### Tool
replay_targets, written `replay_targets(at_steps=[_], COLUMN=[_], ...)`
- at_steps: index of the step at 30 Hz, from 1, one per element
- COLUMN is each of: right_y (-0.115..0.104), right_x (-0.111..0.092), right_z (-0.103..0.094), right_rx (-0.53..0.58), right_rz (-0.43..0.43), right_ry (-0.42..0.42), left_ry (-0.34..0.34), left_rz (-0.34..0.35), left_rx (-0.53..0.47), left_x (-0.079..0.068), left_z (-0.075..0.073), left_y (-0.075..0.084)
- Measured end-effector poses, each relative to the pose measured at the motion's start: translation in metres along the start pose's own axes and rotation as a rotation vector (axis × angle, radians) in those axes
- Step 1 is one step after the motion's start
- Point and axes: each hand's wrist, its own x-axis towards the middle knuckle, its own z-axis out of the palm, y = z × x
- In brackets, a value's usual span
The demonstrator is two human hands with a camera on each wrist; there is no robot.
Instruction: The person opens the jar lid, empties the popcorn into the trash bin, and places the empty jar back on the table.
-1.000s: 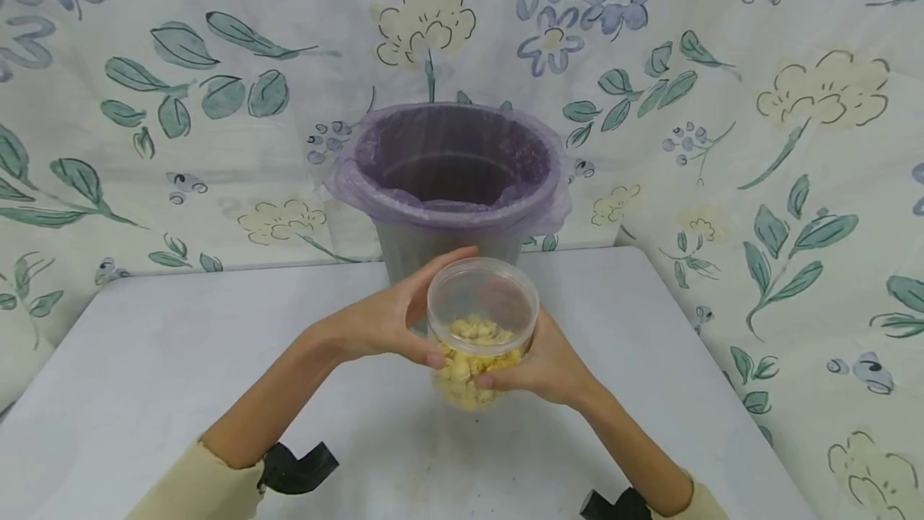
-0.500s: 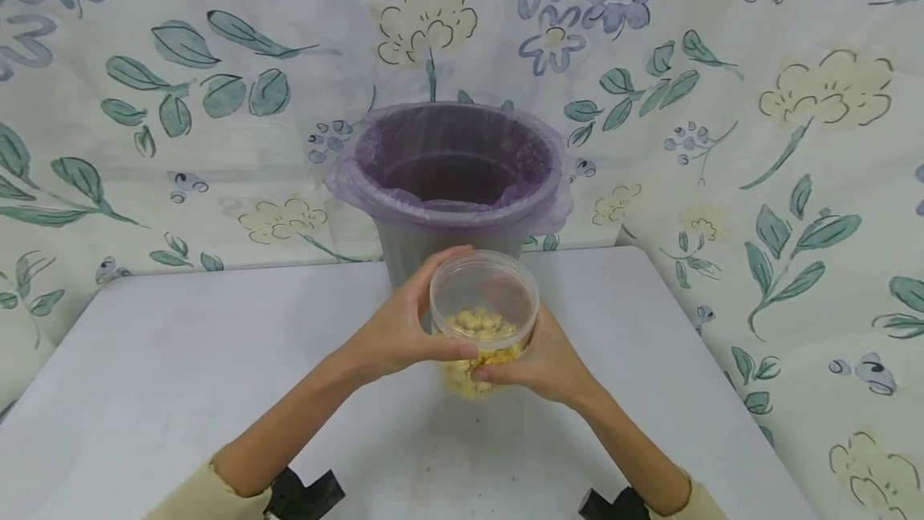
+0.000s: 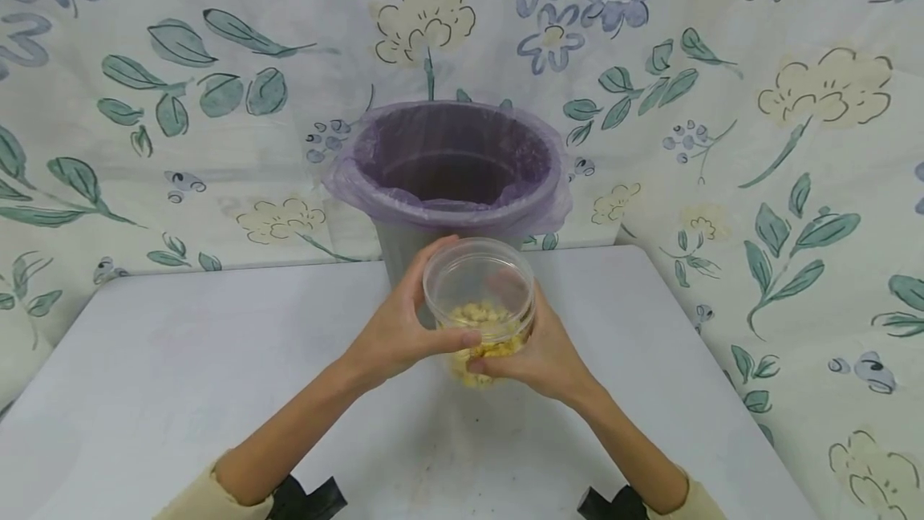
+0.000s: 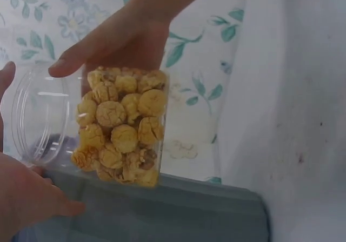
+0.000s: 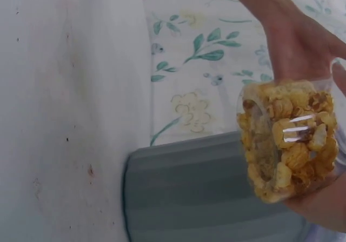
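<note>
A clear plastic jar (image 3: 480,303) of popcorn is held up over the table, its round clear top towards me. Rounded yellow popcorn (image 4: 121,123) fills the lower part. My left hand (image 3: 407,323) grips the upper rim from the left, its thumb across the front. From the right, my right hand (image 3: 537,343) holds the jar's body, thumb on the front. The fingers behind the jar are mostly hidden in the head view. In the right wrist view, the jar's base (image 5: 259,139) shows, off the table.
Just behind the jar stands a grey bin (image 3: 404,247) with a purple liner (image 3: 447,211) folded over its rim. A white table (image 3: 216,359) with small dark specks lies below. Floral cloth (image 3: 289,135) hangs behind and to the right.
The left hand has shifted round the jar's top, its thumb sliding right across the front. The jar has risen slightly, nearer the bin. The right hand keeps its hold.
</note>
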Motion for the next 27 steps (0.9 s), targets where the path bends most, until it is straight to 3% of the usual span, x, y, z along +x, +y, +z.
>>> replay_targets(at_steps=[9,18,27], right_y=[0.005,0.009,0.008], right_x=[-0.001,-0.006,-0.013], right_z=[-0.006,-0.014,-0.025], right_rx=[0.022,0.010,-0.019], right_rz=[-0.019,-0.001,-0.012], right_ry=[0.013,0.037,0.061], left_ry=[0.040,0.107,0.160], left_rz=[-0.006,-0.010,-0.074], left_rx=[-0.020,0.019,0.162], left_x=[-0.012,-0.038,-0.071], left_z=[-0.020,-0.047,-0.077], left_y=[0.001,-0.004,-0.021])
